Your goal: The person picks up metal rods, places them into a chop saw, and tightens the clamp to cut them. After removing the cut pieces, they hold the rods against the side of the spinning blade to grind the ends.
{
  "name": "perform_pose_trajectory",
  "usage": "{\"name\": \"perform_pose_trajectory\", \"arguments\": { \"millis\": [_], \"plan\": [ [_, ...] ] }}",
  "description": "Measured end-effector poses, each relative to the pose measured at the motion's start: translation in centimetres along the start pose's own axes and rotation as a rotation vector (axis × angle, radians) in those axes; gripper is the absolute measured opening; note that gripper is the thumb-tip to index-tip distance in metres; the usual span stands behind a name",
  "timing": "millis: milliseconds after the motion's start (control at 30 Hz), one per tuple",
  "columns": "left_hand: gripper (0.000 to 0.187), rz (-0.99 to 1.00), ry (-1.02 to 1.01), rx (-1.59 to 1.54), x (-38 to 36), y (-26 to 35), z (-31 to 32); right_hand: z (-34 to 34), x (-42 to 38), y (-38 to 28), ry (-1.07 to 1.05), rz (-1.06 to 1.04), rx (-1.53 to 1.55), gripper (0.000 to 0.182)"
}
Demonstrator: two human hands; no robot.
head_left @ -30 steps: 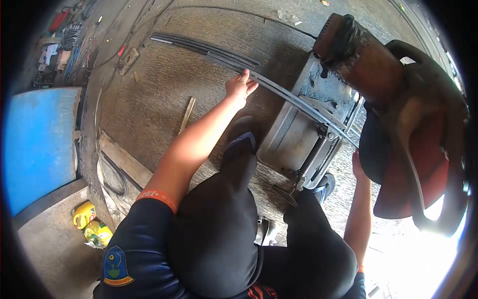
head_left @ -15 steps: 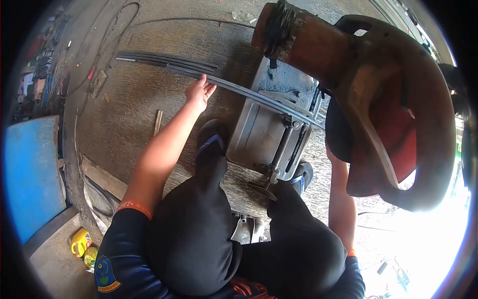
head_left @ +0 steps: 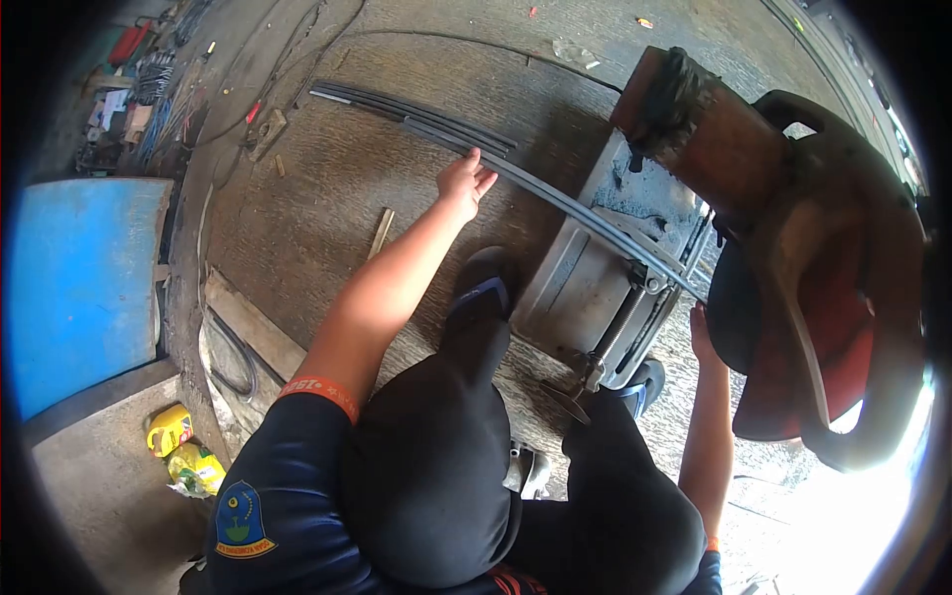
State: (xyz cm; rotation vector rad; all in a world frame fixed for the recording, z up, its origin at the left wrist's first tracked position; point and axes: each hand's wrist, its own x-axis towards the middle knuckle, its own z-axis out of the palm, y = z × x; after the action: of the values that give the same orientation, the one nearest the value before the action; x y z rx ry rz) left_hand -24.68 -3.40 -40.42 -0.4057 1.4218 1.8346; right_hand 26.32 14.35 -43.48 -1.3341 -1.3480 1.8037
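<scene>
Long grey metal rods [head_left: 555,197] lie across the base of a cut-off saw [head_left: 585,288], running under its guard and blade. My left hand [head_left: 466,182] is closed around the rods left of the base, thumb on top. My right hand [head_left: 702,332] is at the rods' right end beside the dark blade [head_left: 729,307]; its fingers are mostly hidden by the saw. The saw's red-brown body and large handle [head_left: 888,367] hang over the right side. A vise screw [head_left: 617,332] clamps below the rods. More dark rods [head_left: 416,111] lie on the floor.
A blue panel [head_left: 89,288] stands at left, with yellow packages [head_left: 171,429] below it. Cables [head_left: 446,38] cross the floor at the top. A small wood strip [head_left: 381,233] lies near my left forearm. My feet are on either side of the saw base.
The view has shifted, so the saw, rods and arms appear farther right and lower. My left hand keeps its place on the rods. More of my right hand shows beside the blade.
</scene>
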Motion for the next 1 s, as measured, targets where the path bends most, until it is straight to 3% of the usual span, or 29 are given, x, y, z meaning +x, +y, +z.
{"name": "perform_pose_trajectory", "arguments": {
  "millis": [67, 167, 267, 367, 567, 767, 867, 1000],
  "plan": [
    [0.034, -0.005, -0.035, -0.010, 0.3, -0.4, -0.4, 0.2, 0.2, 0.1, 0.066, 0.257, 0.772, 0.024],
    [0.034, -0.018, -0.054, -0.004, 0.3, -0.8, -0.6, 0.8, -0.5, -1.6, 0.116, 0.364, 0.901, 0.023],
    [0.034, -0.014, -0.052, 0.008, -0.1, -0.6, -0.2, 1.1, -0.6, -1.4, 0.140, 0.370, 0.916, 0.023],
    [0.032, 0.003, -0.038, 0.012, -0.3, -0.4, -0.2, 1.6, -0.9, -1.5, 0.179, 0.274, 0.705, 0.022],
    [0.032, 0.027, -0.055, 0.004, -0.7, 0.5, 0.0, -1.8, 1.3, 2.3, 0.145, 0.320, 0.786, 0.023],
    [0.035, 0.004, -0.044, 0.035, -0.4, 0.0, -0.2, 0.1, -0.1, 1.3, 0.157, 0.121, 0.393, 0.024],
    [0.035, -0.001, -0.044, 0.020, -0.5, 0.0, 0.0, 0.5, -0.6, -0.6, 0.100, 0.343, 0.910, 0.023],
    [0.034, 0.008, -0.049, -0.003, -0.5, -0.1, -0.1, 0.6, -0.6, -0.6, 0.185, 0.335, 0.830, 0.022]
  ]
}}
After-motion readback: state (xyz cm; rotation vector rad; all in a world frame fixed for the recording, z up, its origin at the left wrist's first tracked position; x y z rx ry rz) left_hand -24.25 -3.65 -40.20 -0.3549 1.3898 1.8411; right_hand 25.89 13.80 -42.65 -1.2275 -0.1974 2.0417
